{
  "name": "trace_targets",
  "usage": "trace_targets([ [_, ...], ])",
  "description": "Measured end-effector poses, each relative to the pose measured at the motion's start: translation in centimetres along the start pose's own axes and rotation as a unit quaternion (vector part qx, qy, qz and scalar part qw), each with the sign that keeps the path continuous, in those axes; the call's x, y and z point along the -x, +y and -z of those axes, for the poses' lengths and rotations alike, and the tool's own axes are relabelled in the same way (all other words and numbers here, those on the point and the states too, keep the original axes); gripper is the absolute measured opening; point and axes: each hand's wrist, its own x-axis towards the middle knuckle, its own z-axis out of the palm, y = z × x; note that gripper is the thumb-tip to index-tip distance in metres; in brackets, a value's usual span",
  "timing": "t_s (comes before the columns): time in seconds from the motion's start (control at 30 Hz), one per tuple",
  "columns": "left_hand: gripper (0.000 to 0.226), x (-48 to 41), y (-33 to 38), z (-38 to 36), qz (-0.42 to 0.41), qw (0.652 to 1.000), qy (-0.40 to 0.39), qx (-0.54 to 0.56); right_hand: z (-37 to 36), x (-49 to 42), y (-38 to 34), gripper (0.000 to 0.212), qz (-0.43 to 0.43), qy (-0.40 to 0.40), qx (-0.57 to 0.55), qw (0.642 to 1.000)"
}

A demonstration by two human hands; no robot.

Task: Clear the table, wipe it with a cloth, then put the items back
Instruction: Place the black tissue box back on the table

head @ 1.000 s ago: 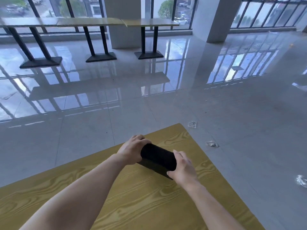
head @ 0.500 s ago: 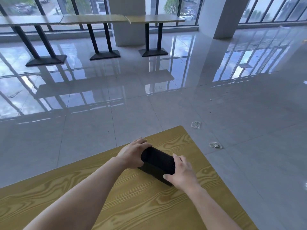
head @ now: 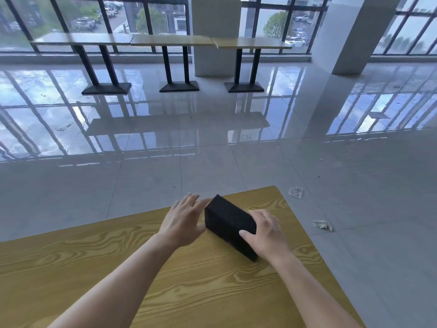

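Two-handed contact on the task object. The left hand point(head: 186, 221) lies with its fingers nearly straight, the palm side flat against the left end of the black box point(head: 228, 221); it braces and does not grip. The right hand point(head: 267, 230) caps the opposite end, thumb on the near face and fingers draped over the top toward the far side, so the box is pinched there. This arrangement, one end braced and the other pinched, suggests the box is being steadied or squared. Whether it is being set down or about to be lifted cannot be told.

The box rests on its long side, angled to the table edge, on the wood-grain table point(head: 142, 268) near the far right corner. No cloth and no other item show on the visible tabletop, so the stage of the task is uncertain.

Beyond the corner, two crumpled wrappers point(head: 296, 192) lie on the glossy tiled floor point(head: 212, 150), well apart from the box. A row of tables point(head: 172, 40) stands against the windows point(head: 272, 20).
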Motion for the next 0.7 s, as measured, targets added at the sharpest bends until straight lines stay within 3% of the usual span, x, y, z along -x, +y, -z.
trace_targets([
  [0.33, 0.065, 10.5, -3.8, 5.2, 0.134, 0.99, 0.025, -0.045, -2.5, 2.5, -9.4, 0.066, 0.127, -0.034, 0.015, 0.991],
  [0.7, 0.064, 26.1, -13.8, 11.4, 0.197, 0.978, 0.032, -0.068, -8.8, 10.1, -25.1, 0.067, 0.205, -0.047, 0.031, 0.977],
])
